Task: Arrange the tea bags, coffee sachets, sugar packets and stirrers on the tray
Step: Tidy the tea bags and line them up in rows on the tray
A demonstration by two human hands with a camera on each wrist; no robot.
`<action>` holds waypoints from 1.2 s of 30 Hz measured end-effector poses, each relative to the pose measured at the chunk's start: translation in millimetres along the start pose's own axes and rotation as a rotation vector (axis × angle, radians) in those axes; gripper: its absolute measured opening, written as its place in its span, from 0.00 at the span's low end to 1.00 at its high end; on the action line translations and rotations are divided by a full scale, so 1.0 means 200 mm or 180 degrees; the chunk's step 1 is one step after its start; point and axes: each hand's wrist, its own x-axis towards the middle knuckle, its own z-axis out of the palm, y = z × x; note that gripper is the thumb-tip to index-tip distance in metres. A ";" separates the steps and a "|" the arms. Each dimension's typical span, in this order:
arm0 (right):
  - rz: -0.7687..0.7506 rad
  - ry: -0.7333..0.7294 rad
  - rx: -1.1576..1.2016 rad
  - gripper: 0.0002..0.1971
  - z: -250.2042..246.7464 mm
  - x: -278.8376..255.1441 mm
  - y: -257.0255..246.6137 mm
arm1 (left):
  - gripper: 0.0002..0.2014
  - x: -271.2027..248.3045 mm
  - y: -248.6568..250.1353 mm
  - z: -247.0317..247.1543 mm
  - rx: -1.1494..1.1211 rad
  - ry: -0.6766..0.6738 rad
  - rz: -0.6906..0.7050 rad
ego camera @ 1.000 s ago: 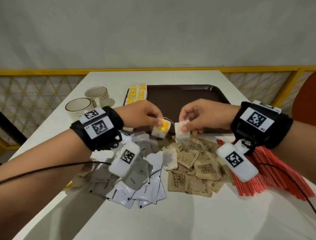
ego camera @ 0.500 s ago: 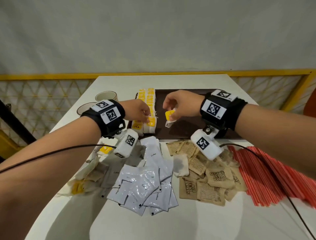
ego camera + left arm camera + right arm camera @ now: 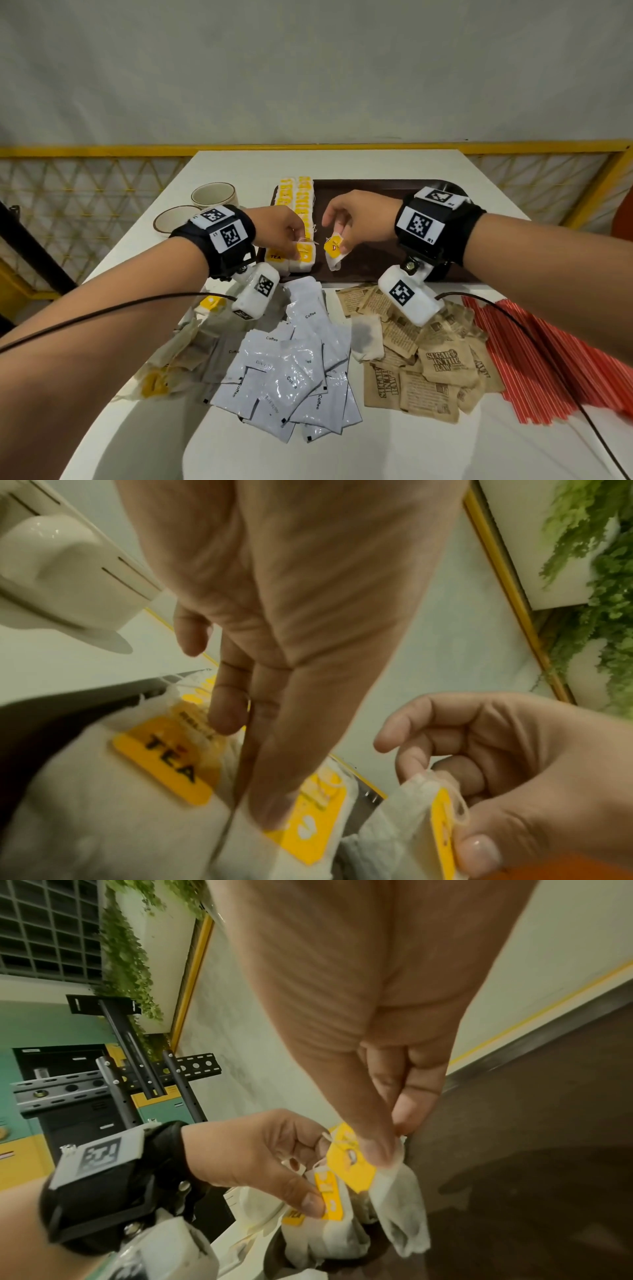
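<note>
A dark brown tray [image 3: 376, 263] lies across the table's far half, with two rows of tea bags [image 3: 297, 202] along its left side. My left hand [image 3: 298, 245] pinches the yellow tag of a tea bag [image 3: 306, 255] at the near end of the right row; in the left wrist view its thumb [image 3: 274, 804] lies on that tag [image 3: 318, 815]. My right hand [image 3: 339, 240] pinches another tea bag [image 3: 334, 255] by its top, and it hangs just above the tray beside the rows [image 3: 404, 1218]. Coffee sachets [image 3: 294, 370], sugar packets [image 3: 428, 370] and red stirrers [image 3: 548, 359] lie in heaps near me.
Two cups [image 3: 214, 195] [image 3: 174, 222] stand left of the tray. Loose tea bags [image 3: 178, 356] lie at the table's left edge, and one more [image 3: 366, 337] sits between the coffee and the sugar. A yellow railing runs behind the table.
Both hands have carried their tea bags from above the heaps out over the tray. The left one now sits low at the row's near end; the right one hangs beside it.
</note>
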 end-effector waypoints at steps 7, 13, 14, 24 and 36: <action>-0.0007 -0.0194 0.0259 0.10 0.01 0.02 0.01 | 0.11 0.00 -0.04 -0.01 -0.0034 0.0568 0.0069; 0.0036 -0.0348 0.1151 0.07 0.06 0.03 -0.02 | 0.07 -0.09 -0.08 -0.03 -0.0371 0.0611 0.0032; 0.0011 -0.0331 0.1219 0.06 0.07 0.04 -0.03 | 0.07 -0.10 -0.09 -0.02 -0.0278 0.0466 0.0014; -0.0030 -0.0394 0.0648 0.03 0.20 0.13 -0.15 | 0.04 -0.11 -0.10 0.09 -0.0012 0.0347 0.0062; 0.0035 0.0197 0.0072 0.09 0.21 0.15 -0.13 | 0.04 -0.13 -0.11 0.07 -0.0325 0.0537 0.0006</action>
